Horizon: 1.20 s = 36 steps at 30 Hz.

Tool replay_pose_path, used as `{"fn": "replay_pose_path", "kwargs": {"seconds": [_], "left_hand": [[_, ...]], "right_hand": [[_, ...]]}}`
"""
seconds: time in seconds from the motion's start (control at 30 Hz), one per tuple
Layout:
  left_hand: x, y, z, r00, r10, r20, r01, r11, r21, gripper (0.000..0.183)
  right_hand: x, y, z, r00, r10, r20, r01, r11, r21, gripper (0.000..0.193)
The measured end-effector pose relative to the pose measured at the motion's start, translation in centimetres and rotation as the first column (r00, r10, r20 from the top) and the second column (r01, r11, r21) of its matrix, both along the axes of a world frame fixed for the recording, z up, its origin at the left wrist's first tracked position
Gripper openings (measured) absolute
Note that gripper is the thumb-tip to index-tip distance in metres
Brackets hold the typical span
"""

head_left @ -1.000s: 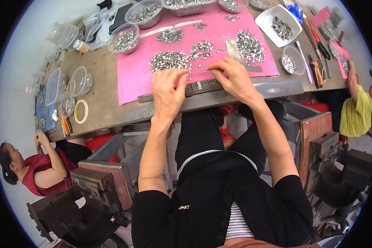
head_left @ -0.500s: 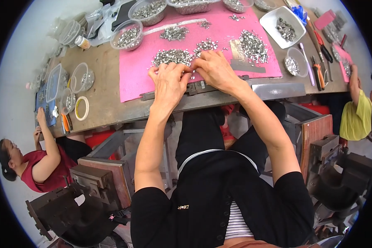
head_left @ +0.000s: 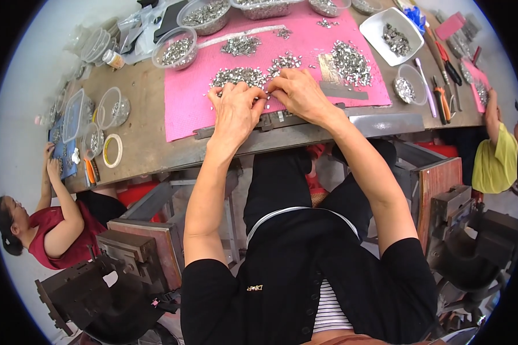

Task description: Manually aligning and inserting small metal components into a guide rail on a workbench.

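My left hand [head_left: 239, 109] and my right hand [head_left: 302, 96] meet over the front edge of a pink mat [head_left: 181, 112], thumbs and fingertips pinched and nearly touching. Whatever sits between the fingers is too small to make out. Just beyond the left fingers spreads a pile of small silvery metal pieces [head_left: 239, 75]. A smaller heap [head_left: 284, 61] of such pieces lies past the right hand. Below both hands runs a dark metal bar fixture [head_left: 277, 119] along the bench edge, partly covered by my wrists.
Another metal heap [head_left: 351, 62] lies right, near a flat grey metal strip [head_left: 342, 91]. A white tray [head_left: 365, 27], plastic tubs [head_left: 191, 53] and pliers [head_left: 442, 104] surround the mat. A tape roll [head_left: 113, 150] is left. One person [head_left: 57, 236] works left, another [head_left: 495, 164] right.
My hands stay in nearly the same place, with only slight finger movement. The person at left has brought both hands together over the blue mat. The whole view has shifted slightly.
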State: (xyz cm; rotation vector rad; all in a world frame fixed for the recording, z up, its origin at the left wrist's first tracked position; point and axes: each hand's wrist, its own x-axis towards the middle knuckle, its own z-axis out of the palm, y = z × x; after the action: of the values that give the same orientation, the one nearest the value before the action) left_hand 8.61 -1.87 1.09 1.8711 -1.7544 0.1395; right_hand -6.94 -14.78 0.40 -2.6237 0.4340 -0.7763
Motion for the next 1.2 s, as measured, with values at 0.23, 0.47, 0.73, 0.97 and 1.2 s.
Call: {"fn": "replay_pose_path", "kwargs": {"seconds": [0.23,0.47,0.73,0.97,1.2], "left_hand": [[0.2,-0.4,0.3,0.994,-0.026,-0.109,0.035,0.996,0.083,0.008],[0.2,-0.3,-0.1,0.989,-0.041,-0.141,0.047,0.998,0.042,0.006],[-0.1,-0.6,0.0,0.994,-0.028,-0.109,0.032,0.999,0.035,0.005],[-4.1,-0.2,0.6,0.969,-0.137,-0.205,0.122,0.989,-0.084,0.007],[-6.5,-0.9,-0.6,0.960,-0.204,-0.193,0.178,0.974,-0.140,0.009]], "right_hand": [[0.3,-1.6,-0.4,0.995,0.087,0.046,-0.094,0.980,0.178,0.010],[0.2,-1.1,-0.4,0.997,0.074,0.029,-0.075,0.997,0.033,0.008],[0.1,-1.2,-0.1,0.993,0.109,-0.051,-0.114,0.988,-0.101,0.010],[-5.4,-1.6,1.6,0.997,0.058,0.057,-0.066,0.985,0.159,0.012],[-8.3,1.3,0.9,0.996,0.036,0.082,-0.036,0.999,-0.003,0.015]]}}
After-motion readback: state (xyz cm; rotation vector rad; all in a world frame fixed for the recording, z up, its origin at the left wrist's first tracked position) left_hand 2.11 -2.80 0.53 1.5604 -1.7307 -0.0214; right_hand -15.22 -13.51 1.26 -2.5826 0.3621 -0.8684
